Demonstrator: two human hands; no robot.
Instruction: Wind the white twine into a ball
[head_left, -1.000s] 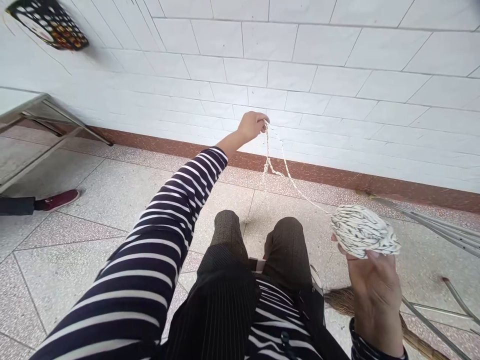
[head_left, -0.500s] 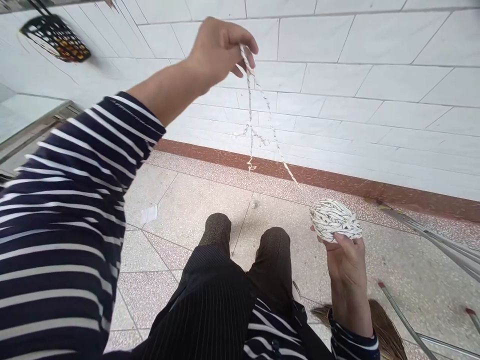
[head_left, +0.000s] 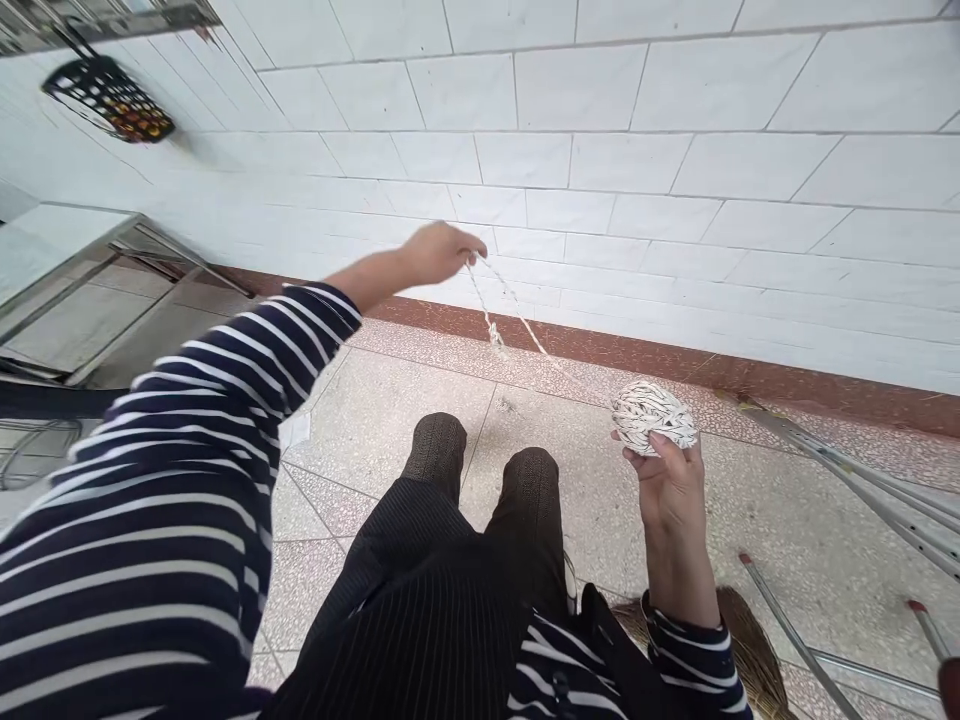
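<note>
My right hand [head_left: 670,475] is closed around the lower side of a ball of pale twisted cord [head_left: 651,418], thumb pressed on its front. From that ball a single strand [head_left: 536,342] runs up and left to my left hand [head_left: 439,252], which pinches it in front of the tiled wall. A short tail of the cord [head_left: 484,305] hangs from the left fingers, with a knotted, frayed clump at its lower end. Some of the left fingertips are hidden behind the hand and smeared by motion.
A black perforated basket [head_left: 112,95] hangs on the wall at upper left. A metal-framed table [head_left: 127,245] stands at left. At right are a folded metal ladder-like frame [head_left: 862,475], metal legs [head_left: 795,625] and a straw broom [head_left: 750,650]. A paper scrap [head_left: 296,430] lies on the floor.
My left hand has come down from high on the wall, lowering the strand and its hanging tail. The ball in my right hand has shifted slightly left in view.
</note>
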